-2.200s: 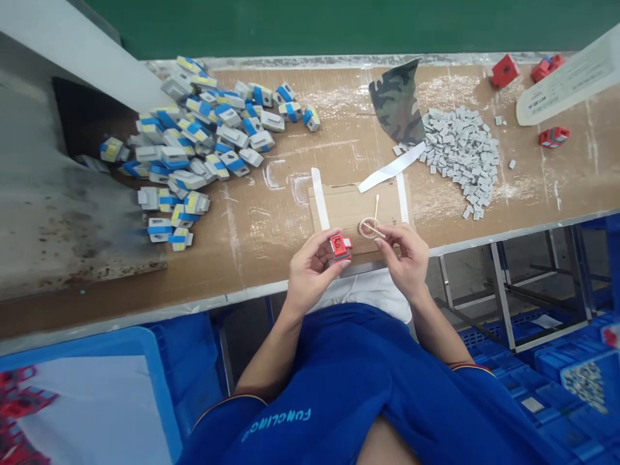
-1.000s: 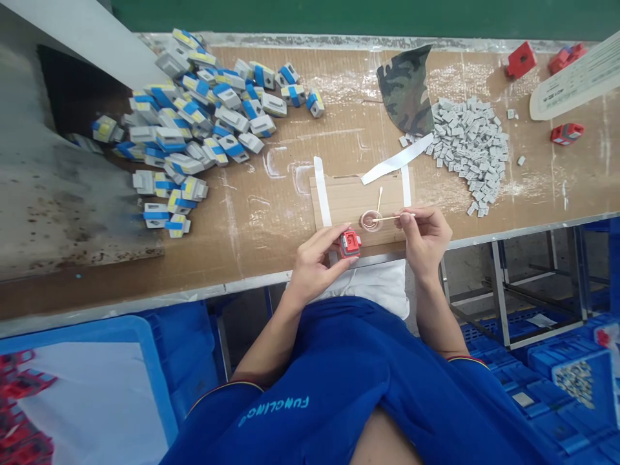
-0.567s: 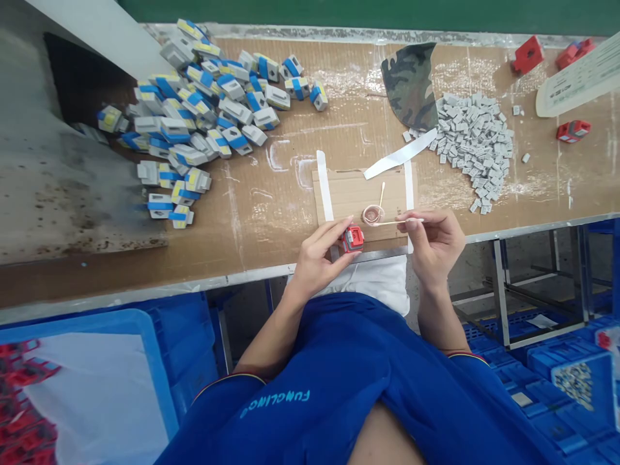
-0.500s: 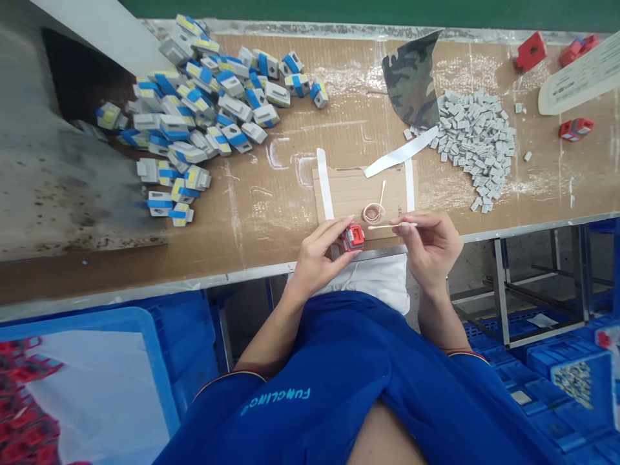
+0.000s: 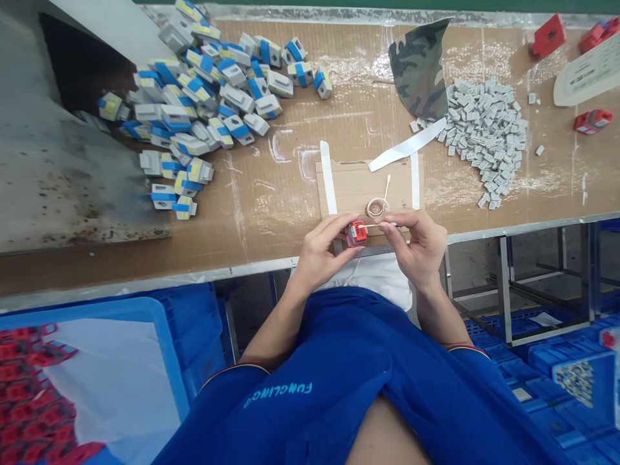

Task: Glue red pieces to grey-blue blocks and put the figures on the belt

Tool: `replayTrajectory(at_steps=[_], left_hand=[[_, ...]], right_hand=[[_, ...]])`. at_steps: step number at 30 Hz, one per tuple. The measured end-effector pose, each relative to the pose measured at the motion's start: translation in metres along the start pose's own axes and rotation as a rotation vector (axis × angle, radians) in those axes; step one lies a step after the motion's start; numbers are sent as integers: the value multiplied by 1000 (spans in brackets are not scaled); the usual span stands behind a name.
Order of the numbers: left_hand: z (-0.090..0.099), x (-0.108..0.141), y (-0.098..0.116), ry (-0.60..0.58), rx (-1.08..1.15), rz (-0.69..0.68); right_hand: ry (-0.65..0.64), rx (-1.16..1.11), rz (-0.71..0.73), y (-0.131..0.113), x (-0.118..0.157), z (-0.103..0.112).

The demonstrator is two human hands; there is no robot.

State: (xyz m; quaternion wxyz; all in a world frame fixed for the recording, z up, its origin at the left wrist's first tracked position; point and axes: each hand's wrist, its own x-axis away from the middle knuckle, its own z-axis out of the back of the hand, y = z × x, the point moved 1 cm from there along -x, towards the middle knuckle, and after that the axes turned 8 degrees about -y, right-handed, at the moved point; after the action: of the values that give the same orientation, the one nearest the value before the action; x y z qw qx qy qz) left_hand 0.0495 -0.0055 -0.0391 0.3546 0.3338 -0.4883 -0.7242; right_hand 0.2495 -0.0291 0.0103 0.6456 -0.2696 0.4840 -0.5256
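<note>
The left hand [image 5: 320, 248] holds a small red part [image 5: 356, 233] between thumb and fingers, just over the front edge of a cardboard sheet [image 5: 368, 184] on the surface [image 5: 276, 194]. The right hand [image 5: 419, 242] pinches a cotton swab [image 5: 380, 226], its tip at the red part. The hands are close but apart. A small round dish [image 5: 378, 207] lies on the cardboard just behind them.

The person wears a blue shirt [image 5: 339, 368] with short sleeves [image 5: 227, 403], thin red and yellow edges [image 5: 235, 367], and light blue letters [image 5: 278, 394] on it
</note>
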Motion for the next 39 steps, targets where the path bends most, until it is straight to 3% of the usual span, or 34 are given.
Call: replayTrajectory(at_steps=[8,25,39], left_hand=[[-3,1,0,16,1,87],[-3,1,2,21,-165,-48],[-6,1,1,40,-213,-62]], right_hand=[[-14,29,-5,-1,1,0],[-41,119,74,-3,-4,-4],[-57,199,122,-8,-2,-2]])
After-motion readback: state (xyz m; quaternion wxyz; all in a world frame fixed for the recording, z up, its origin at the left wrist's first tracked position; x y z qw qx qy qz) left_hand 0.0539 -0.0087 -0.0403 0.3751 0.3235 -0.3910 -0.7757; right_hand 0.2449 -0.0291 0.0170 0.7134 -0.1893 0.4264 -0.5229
